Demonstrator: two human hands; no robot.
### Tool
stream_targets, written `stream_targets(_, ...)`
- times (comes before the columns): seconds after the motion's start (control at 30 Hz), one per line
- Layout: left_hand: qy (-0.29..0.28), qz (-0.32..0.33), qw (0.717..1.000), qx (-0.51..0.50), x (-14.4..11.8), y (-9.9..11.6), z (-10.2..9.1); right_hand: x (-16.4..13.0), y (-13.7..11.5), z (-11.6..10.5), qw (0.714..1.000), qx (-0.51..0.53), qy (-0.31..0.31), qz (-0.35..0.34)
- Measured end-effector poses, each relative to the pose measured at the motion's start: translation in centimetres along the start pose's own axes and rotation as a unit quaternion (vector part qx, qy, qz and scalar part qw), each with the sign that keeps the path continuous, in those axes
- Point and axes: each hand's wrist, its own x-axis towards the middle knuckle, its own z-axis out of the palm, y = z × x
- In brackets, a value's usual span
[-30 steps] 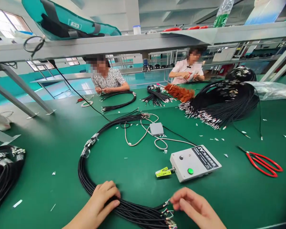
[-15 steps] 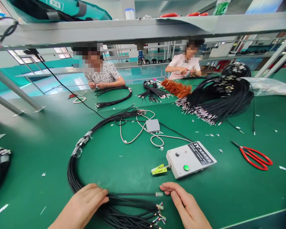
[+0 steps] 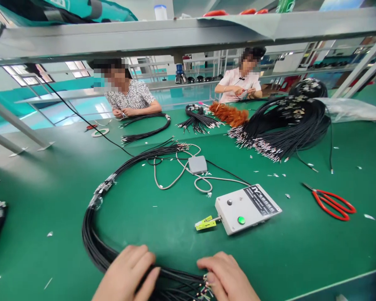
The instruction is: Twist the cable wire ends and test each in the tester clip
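A long bundle of black cables point(image 3: 90, 234) curves across the green table to the front edge of the view. My left hand point(image 3: 128, 271) lies over its near part, fingers and thumb curled around some of the cables. At the bundle's stripped ends, where thin coloured wires point(image 3: 206, 288) show, my right hand point(image 3: 225, 274) has its thumb and forefinger bent about the tips. Its other fingers are partly hidden. Beyond the hands sits a grey control box point(image 3: 247, 209) with a green button and a yellow-green clip point(image 3: 206, 224) on its shaft.
Red-handled scissors point(image 3: 334, 202) lie at the right. A grey pedal-like block point(image 3: 197, 164) with looped cord is behind the box. Large cable heaps point(image 3: 288, 125) stand at the back right. Two people work across the table, under a metal shelf point(image 3: 144, 37).
The single cable stretched out between my hands is now down among the others. My right hand has moved left onto the cable ends, and my left hand has shifted right along the bundle.
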Motion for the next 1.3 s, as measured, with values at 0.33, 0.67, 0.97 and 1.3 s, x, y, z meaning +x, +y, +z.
stream_targets(0.33, -0.170, 0.084, 0.967, -0.170, 5.3, 5.9, 4.5, -1.6, -2.0, -2.6, 0.989, 0.062, -0.053, 0.126)
stream_targets(0.67, -0.164, -0.027, 0.935, -0.312, 4.3, 5.3, 4.3, 0.4, -3.0, -3.5, 0.982, 0.143, 0.039, 0.118)
stream_targets(0.97, -0.065, -0.139, 0.925, -0.347, 4.2, 5.8, 4.8, 2.0, -3.4, -3.1, 0.888, 0.374, 0.111, 0.244)
stream_targets(1.3, -0.029, -0.112, 0.932, -0.345, 4.2, 6.2, 5.1, 3.3, -3.2, -3.7, 0.831, 0.496, 0.066, 0.243)
